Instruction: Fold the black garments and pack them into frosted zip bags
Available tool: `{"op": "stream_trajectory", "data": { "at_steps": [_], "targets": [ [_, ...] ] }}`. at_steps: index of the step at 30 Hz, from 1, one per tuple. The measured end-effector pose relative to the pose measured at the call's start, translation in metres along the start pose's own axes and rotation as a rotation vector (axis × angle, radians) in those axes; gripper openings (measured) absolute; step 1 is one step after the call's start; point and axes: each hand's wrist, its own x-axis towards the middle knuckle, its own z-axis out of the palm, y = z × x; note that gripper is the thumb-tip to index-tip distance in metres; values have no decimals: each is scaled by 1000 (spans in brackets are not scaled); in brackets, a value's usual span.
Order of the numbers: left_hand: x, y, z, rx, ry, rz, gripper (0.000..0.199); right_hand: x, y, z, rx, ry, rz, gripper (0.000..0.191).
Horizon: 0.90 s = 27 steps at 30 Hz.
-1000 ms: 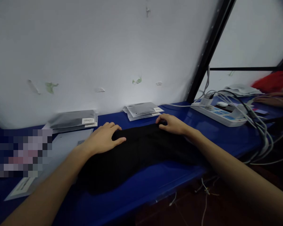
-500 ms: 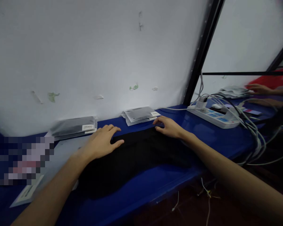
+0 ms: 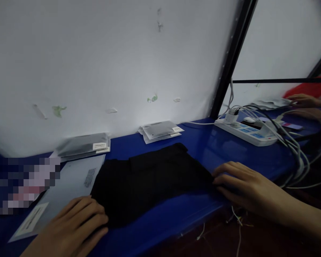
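A piece of black cloth [image 3: 155, 182], like a garment, lies on the blue table with a folded flap along its far edge. At its right corner, the fingers of my right hand [image 3: 243, 185] are closed on the fabric in a pinch. My left hand [image 3: 77, 223] is at the near left edge, with curled fingers and thumb closed at the cloth's border; the exact grip is partly hidden. Under the left side, beside my left hand, lies a flat translucent plastic bag [image 3: 72, 178] with a white label.
Packed dark pouches [image 3: 82, 146] and grey-white packets [image 3: 162, 131] lie along the wall. A white power strip [image 3: 246, 132] with tangled cables [image 3: 291, 153] stands at right. Beyond the black frame post [image 3: 232, 59], another person's hands [image 3: 305, 101] rest near a packet.
Both hands have left the far edge of the cloth and come nearer: the left down to the near left edge, the right out to the right corner. The far flap is now uncovered.
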Motion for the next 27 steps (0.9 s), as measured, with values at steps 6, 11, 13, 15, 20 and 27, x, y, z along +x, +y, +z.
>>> {"op": "stream_trajectory", "data": {
  "at_steps": [6,11,13,15,20,27],
  "targets": [
    [-8,5,6,-60,42,-208,11,-5,6,3,21,13,39,13],
    [16,3,-11,-187,29,-648,24,27,9,-4,108,221,261,5],
    [36,-6,-17,-208,59,-795,26,53,16,-3,127,316,353,7],
    [56,-19,-17,-184,119,-885,24,84,28,5,134,351,417,10],
    [76,-54,12,-62,-6,-792,19,139,58,44,38,141,418,17],
    [57,-60,36,-74,10,-696,17,129,69,75,60,52,332,24]
  ]
}}
